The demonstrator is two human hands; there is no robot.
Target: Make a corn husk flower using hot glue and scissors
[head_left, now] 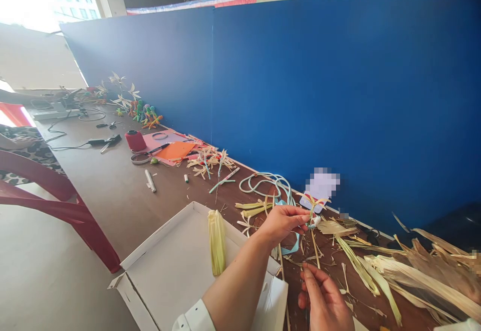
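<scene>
My left hand (287,220) reaches forward with thumb and fingertips pinched around the base of a small pale flower (314,201) that looks made of dried corn husk. A small white-and-blue piece (314,222) shows right at these fingertips; I cannot tell exactly what it is. Lower down and nearer to me, my right hand (325,296) is closed, thumb against forefinger, at a thin strand too fine to make out clearly. A straw-coloured stick (314,251) lies between the two hands. Light-blue ribbon (292,245) curls on the table beneath my left hand.
A white box lid (169,271) bears a folded husk (217,243). Dried husks (421,276) pile up at the right. Pale cord (263,183), a red thread spool (135,141), scissors (150,154) and a glue gun (105,141) lie along the table. A blue partition (300,85) borders it.
</scene>
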